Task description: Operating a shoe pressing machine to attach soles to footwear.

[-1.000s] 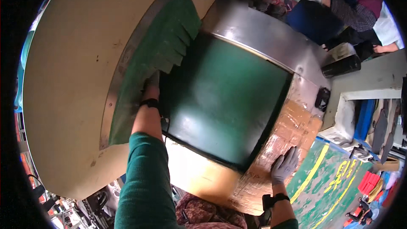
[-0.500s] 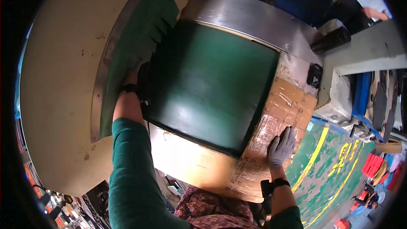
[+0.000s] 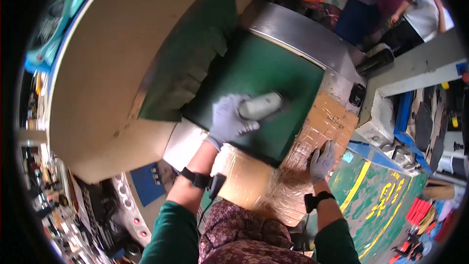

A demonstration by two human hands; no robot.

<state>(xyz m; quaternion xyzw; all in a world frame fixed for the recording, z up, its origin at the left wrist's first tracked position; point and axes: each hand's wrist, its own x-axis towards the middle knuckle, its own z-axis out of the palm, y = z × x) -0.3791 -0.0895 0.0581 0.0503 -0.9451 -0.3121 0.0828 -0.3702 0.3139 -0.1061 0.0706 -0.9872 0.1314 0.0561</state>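
Observation:
My left hand, in a pale glove, is over the green belt. Its fingers are closed on the near end of a long, rounded, pale grey shoe-shaped piece, blurred by motion. That piece lies slanted, its far end pointing right; whether it touches the belt I cannot tell. Also gloved, my right hand rests with its fingers stretched out on the taped brown cardboard along the belt's right side. Nothing shows in it.
Left of the belt stands a large beige housing with a slit green curtain. A metal plate borders the far edge. On the right are a black cylinder and a grey frame. Other people stand beyond.
My left hand has come out from behind the green curtain, moving right over the belt with the grey shoe-shaped piece. My right hand stays on the cardboard. The view has shifted slightly.

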